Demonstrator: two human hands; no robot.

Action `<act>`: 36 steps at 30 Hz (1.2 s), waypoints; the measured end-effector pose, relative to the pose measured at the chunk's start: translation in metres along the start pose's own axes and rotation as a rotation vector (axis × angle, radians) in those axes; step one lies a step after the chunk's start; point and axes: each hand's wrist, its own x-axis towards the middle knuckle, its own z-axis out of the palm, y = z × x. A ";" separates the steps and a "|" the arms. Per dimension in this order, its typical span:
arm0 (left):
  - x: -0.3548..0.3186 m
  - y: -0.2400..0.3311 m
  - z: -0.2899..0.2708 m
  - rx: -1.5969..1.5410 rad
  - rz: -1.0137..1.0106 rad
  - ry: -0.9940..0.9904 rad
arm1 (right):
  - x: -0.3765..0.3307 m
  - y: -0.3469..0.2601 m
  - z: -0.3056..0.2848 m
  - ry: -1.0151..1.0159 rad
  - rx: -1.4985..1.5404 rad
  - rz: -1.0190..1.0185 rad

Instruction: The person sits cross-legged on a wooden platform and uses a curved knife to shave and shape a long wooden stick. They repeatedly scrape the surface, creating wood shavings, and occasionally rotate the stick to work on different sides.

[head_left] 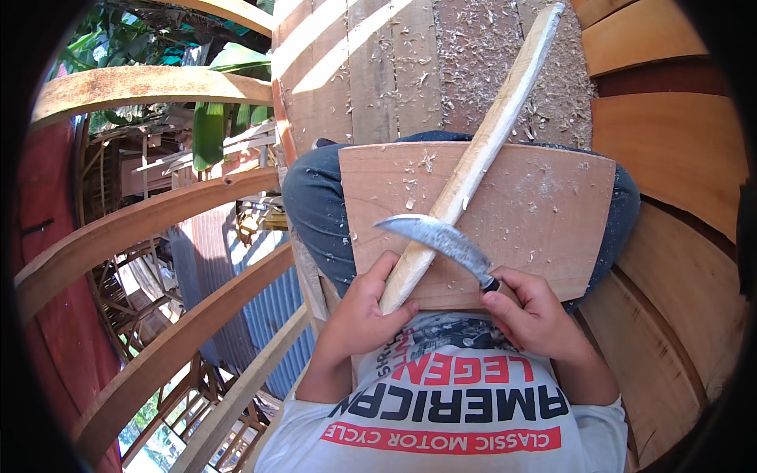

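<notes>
Stick point(481, 158) aslant across the wooden board point(544, 213), long axis from near edge rightward past the far edge; near end clamped in the nearer left hand point(363, 311); curved knife point(448, 240) crosswise over it, handle clamped in right hand point(524, 311).

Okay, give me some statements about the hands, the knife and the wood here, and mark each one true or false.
1. The left hand grips the near end of the wooden stick. True.
2. The right hand is empty. False: it holds the curved knife.
3. The board lies across the person's legs. True.
4. The knife's tip points right. False: it points left.
5. Wood shavings lie scattered on the planks. True.
</notes>
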 end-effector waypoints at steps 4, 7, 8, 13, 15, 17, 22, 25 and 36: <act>-0.001 -0.002 0.001 -0.037 -0.006 0.005 | 0.007 -0.002 -0.016 0.119 0.081 -0.027; -0.001 -0.003 0.000 -0.030 -0.032 -0.017 | -0.001 -0.003 -0.008 0.139 0.086 -0.002; -0.002 -0.004 -0.002 -0.023 -0.037 -0.028 | -0.002 -0.002 -0.009 0.139 0.048 -0.015; 0.001 0.002 0.002 -0.047 -0.055 -0.003 | 0.009 0.022 -0.004 0.346 -0.075 -0.229; 0.001 0.001 0.001 -0.020 -0.033 0.000 | 0.012 0.027 0.001 0.391 -0.224 -0.349; 0.000 -0.001 0.000 0.035 0.015 -0.009 | 0.013 0.031 0.005 0.443 -0.335 -0.440; -0.001 -0.003 -0.002 0.035 0.030 -0.014 | 0.006 0.023 0.001 0.346 0.064 -0.205; -0.001 -0.009 0.002 -0.009 0.054 0.010 | -0.003 0.006 -0.006 0.091 0.047 0.001; -0.002 -0.003 0.003 -0.015 -0.018 0.029 | 0.000 0.008 -0.004 0.102 0.130 0.005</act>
